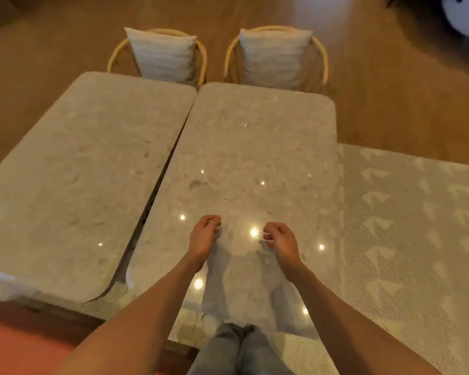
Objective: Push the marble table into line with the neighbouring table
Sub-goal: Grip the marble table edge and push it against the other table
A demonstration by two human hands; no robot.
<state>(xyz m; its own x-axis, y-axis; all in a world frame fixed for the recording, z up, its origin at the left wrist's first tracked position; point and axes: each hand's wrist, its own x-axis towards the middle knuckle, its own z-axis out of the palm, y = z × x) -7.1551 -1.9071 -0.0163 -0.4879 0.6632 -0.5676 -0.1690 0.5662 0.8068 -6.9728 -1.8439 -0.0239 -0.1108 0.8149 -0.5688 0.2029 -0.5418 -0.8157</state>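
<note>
Two grey marble tables stand side by side. The marble table (255, 158) right in front of me sits a little nearer to me than the neighbouring table (79, 171) on its left, so their far edges are offset, and a narrow gap between them widens toward me. My left hand (203, 236) and my right hand (280, 240) hover over the near part of the right table, fingers loosely curled and holding nothing. Whether they touch the top I cannot tell.
Two rattan chairs with pale cushions (160, 54) (274, 55) stand at the far ends of the tables. A patterned grey rug (417, 226) lies under and to the right. Beyond is wooden floor (390, 90). My legs in jeans (236, 350) are at the near edge.
</note>
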